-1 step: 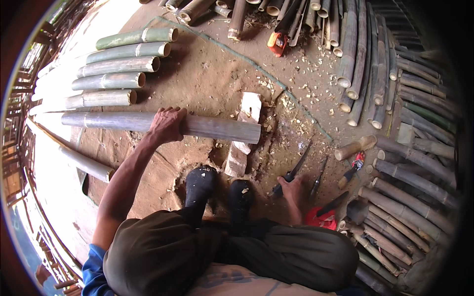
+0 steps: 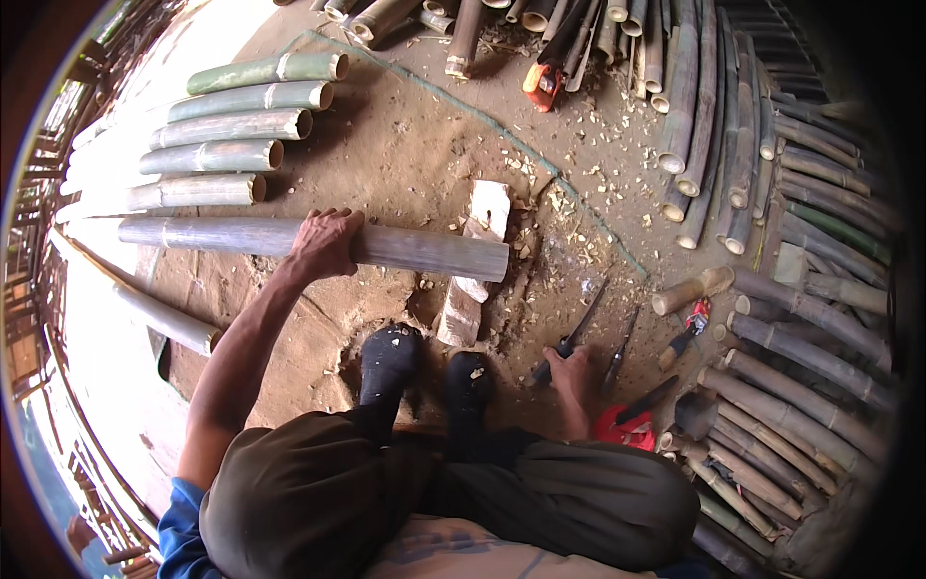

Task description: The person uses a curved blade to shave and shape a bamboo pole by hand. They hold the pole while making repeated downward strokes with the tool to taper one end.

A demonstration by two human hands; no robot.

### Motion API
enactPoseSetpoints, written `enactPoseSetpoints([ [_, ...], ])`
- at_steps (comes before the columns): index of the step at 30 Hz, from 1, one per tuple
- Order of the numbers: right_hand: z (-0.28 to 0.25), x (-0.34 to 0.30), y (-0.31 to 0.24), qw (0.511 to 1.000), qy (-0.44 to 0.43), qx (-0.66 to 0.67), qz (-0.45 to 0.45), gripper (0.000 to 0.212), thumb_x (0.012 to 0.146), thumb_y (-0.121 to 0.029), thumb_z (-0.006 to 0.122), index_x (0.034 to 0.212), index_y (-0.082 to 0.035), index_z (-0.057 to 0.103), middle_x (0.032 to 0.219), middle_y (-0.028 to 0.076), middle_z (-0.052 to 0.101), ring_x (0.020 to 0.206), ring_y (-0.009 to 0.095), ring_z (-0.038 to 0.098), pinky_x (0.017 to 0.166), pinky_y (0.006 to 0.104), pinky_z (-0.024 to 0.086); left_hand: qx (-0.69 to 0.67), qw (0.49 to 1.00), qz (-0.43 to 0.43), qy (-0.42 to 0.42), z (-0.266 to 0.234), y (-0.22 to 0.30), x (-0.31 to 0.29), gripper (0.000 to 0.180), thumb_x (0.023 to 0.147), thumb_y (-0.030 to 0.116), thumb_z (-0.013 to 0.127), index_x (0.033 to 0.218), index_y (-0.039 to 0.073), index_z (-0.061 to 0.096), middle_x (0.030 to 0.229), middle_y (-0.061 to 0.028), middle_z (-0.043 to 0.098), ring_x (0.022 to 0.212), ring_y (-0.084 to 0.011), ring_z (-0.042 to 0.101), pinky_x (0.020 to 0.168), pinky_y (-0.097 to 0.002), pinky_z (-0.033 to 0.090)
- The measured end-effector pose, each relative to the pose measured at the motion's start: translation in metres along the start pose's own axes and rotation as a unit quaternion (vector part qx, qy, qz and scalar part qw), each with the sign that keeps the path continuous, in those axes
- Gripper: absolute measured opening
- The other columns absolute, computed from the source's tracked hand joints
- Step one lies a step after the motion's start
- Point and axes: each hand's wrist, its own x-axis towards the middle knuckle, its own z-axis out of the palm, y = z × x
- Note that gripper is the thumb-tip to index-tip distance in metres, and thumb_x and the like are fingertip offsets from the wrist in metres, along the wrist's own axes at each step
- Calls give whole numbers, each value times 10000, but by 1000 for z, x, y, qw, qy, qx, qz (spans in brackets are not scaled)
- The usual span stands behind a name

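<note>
My left hand (image 2: 326,245) is wrapped over the top of a thick greyish bamboo pole (image 2: 434,253), closed on it. The pole's right end lies across a pale wooden block (image 2: 464,314) on the ground. To the right of my feet, my right hand (image 2: 569,369) is closed around the black handle of a knife-like tool (image 2: 585,323), whose long, narrow dark blade points away from me. Just right of that hand lies a second slim dark tool (image 2: 620,349), apart from my fingers.
Cut bamboo poles (image 2: 227,128) lie in a row at the far left. More bamboo stacks (image 2: 801,338) line the right side and back. A red-and-black object (image 2: 632,425), a brush-like tool (image 2: 683,338) and an orange-red item (image 2: 542,87) lie on the dirt among wood chips.
</note>
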Motion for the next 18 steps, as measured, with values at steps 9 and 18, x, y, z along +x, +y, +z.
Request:
enactPoseSetpoints([
  [9, 7, -2, -66, 941, 37, 111, -316, 597, 948, -135, 720, 1488, -25, 492, 1085, 107, 674, 879, 228, 688, 734, 357, 577, -27, 999, -22, -23, -8, 4, 2, 665, 527, 218, 953, 1139, 122, 713, 1073, -67, 731, 1067, -315, 702, 931, -477, 543],
  [18, -75, -34, -134, 749, -474, 452, -95, 700, 981, -121, 712, 1601, -77, 391, 1118, 142, 672, 769, 196, 719, 622, 334, 615, -22, 999, -17, -21, -4, 4, 5, 691, 532, 208, 951, 1175, 142, 707, 1076, -36, 737, 1050, -275, 699, 968, -455, 524],
])
